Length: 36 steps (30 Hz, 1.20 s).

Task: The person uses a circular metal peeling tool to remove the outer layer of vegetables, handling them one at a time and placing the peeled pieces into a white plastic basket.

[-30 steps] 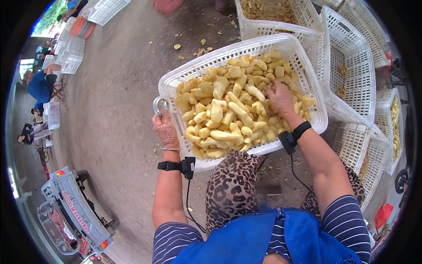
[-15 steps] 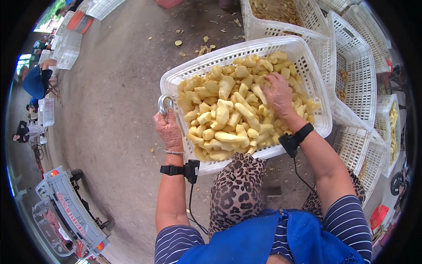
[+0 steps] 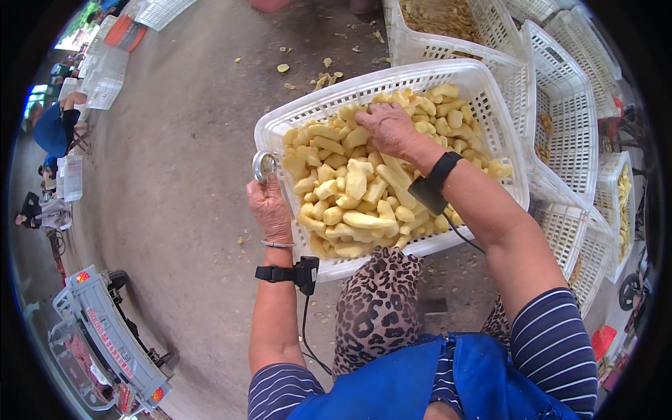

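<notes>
A big white perforated plastic crate [image 3: 336, 103] is heaped with pale-yellow, knobbly peeled vegetable pieces [image 3: 357, 180]; their exact kind is unclear. My left hand [image 3: 269, 204] is closed on a silver ring-shaped metal tool [image 3: 264, 165] at the crate's left rim; the lower part of the tool is hidden by my fingers. Over the far middle of the heap, my right hand [image 3: 393, 131] bends its fingers down around a piece among the others, its fingertips partly hidden. Black straps with small boxes and cables circle both my wrists.
More white crates [image 3: 560, 105] stand along the right, some holding yellow pieces. Peel scraps [image 3: 283, 68] lie on the concrete floor beyond the crate. At left are a grey small truck [image 3: 115, 343], several people and stacked crates [image 3: 106, 77]. My patterned trouser leg [image 3: 378, 308] touches the near rim.
My right hand has moved left across the heap, from its right side to the far middle. Pieces under it have shifted. My left hand with the ring tool stays almost in place.
</notes>
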{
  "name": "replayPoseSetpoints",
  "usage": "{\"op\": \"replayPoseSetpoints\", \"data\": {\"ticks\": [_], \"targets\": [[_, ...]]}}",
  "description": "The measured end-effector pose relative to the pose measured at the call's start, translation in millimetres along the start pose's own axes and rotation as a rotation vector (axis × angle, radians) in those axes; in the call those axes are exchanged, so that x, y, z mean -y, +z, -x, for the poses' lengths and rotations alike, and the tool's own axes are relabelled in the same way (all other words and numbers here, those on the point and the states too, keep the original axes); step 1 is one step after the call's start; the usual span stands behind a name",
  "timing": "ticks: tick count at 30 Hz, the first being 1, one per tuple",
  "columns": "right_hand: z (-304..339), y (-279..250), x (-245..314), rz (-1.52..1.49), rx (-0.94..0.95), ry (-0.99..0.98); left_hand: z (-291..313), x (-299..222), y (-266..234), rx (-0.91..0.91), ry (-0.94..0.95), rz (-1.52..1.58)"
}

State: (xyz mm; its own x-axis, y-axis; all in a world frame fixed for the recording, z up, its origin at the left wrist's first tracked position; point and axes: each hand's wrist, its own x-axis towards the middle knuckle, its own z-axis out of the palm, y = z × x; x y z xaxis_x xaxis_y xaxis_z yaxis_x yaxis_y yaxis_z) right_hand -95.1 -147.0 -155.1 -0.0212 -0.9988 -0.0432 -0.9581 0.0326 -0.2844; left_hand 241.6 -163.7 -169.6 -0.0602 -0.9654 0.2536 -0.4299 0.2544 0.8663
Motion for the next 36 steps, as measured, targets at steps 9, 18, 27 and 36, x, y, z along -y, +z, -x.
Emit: {"op": "replayPoseSetpoints", "data": {"ticks": [9, 18, 27, 36], "targets": [[43.3, -42.8, 6.4, -0.453, -0.221, 0.122, 0.1, 7.5, -10.2, -0.019, -0.031, 0.006], [90.6, -57.6, 19.9, -1.000, -0.184, 0.272, -3.8, -12.3, -12.2, 0.024, -0.127, -0.047], [107.5, -71.9, 33.0, -1.099, -0.252, 0.262, -13.6, 4.5, -11.2, 0.010, -0.059, -0.180], [122.0, -109.5, 60.2, -1.086, -0.414, 0.207, -17.6, -173.3, 50.0, 0.697, -0.342, 0.747]]}}
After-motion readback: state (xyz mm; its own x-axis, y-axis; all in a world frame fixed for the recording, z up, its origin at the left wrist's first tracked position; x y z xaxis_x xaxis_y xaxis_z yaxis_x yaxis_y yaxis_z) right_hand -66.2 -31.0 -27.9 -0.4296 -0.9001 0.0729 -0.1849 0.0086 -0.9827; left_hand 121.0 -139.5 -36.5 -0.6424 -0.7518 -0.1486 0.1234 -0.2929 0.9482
